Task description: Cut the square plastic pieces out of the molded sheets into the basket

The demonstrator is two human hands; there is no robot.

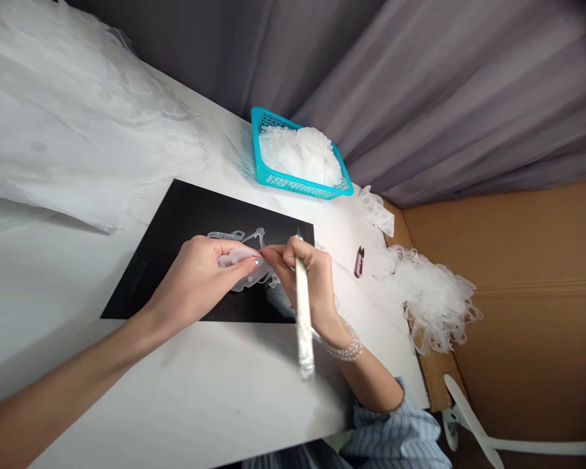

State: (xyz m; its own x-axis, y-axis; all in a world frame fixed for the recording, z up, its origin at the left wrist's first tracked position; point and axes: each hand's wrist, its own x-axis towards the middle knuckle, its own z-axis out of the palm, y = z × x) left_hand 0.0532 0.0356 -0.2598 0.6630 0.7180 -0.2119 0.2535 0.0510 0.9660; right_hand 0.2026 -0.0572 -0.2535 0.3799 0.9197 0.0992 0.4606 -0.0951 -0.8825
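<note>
Probably on the waste-picking step here, just a guess. Left to right: left hand (205,267) on the 9 o'clock side, thumb and fingers clamped on a sheer cut-out (247,282) above the middle of the black mat (161,221) on the counter (185,371). Right hand (315,273) on the 3 o'clock side, fingertips pinched together right by the left ones, pen-like tool (303,312) gripped as well, tip toward 12 o'clock. Can't tell whether pinching the cut-out's edge or something looser. Next move probably calls for a gentle tug, cut-out held steady, tool tip kept clear so as not to nick anything.

As for looks: milky, see-through, faintly pinkish, few pale round spots toward 6 o'clock, wavy outline, partly hidden by fingers. Thin loopy strips (223,235) at 11 o'clock, stringy ends (274,281) around 3. Further right, pink snips (359,263) lying apart at 3 o'clock, then a frilly white pile (432,296) beyond.
</note>
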